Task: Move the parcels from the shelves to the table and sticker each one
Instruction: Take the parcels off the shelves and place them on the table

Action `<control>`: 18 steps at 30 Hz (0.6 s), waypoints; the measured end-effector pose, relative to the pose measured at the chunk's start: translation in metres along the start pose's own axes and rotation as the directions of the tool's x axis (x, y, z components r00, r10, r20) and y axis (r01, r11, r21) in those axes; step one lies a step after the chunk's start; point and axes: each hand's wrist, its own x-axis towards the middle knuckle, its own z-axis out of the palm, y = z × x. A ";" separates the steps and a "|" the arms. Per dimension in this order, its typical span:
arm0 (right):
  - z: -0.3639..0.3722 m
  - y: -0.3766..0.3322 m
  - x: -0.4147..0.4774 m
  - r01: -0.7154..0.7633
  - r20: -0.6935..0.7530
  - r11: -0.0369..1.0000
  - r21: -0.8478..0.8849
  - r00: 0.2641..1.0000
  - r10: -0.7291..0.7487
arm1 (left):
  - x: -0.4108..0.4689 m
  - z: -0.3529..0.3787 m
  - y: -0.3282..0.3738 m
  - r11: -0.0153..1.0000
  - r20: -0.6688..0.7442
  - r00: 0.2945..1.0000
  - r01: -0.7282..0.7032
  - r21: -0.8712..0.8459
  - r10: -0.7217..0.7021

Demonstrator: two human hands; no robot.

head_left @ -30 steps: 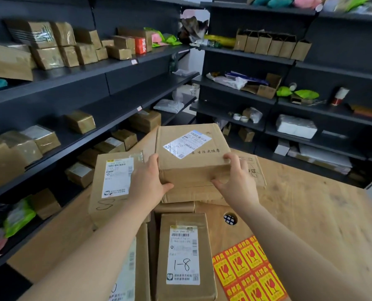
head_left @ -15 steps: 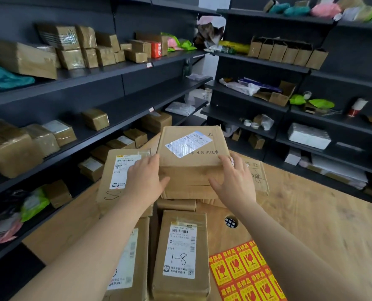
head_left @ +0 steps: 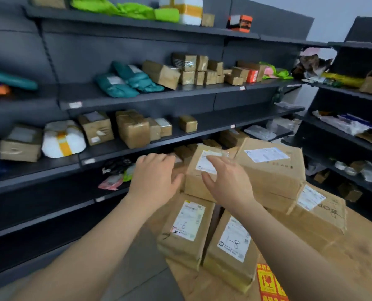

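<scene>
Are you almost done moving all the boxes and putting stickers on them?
Not nearly. Five parcels, like the big box, already sit on the table. Both hands, left hand and right hand, are empty and open. Many parcels wait on the shelves, and the sticker sheet looks barely used.

Both empty hands, left hand (head_left: pixel 153 177) and right hand (head_left: pixel 228 181), hover spread over stacked parcels (head_left: pixel 202 172) beside dark shelves (head_left: pixel 180 95).

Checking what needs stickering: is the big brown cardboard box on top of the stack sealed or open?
Sealed. The big brown cardboard box has flat closed top flaps with a white label across them.
</scene>
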 end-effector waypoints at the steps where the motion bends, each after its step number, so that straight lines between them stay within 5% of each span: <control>1: 0.004 -0.023 0.004 0.052 0.009 0.998 0.019 0.999 -0.052 | -0.013 -0.010 -0.018 0.999 -0.009 0.999 0.038 0.019 -0.038; 8: 0.034 -0.176 0.019 0.348 -0.007 0.923 0.164 0.936 -0.351 | -0.109 -0.078 -0.139 0.941 -0.069 0.945 0.324 0.095 -0.319; 18: 0.076 -0.464 0.014 0.664 -0.038 0.653 0.364 0.711 -0.702 | -0.263 -0.202 -0.326 0.667 -0.253 0.717 0.697 0.263 -0.650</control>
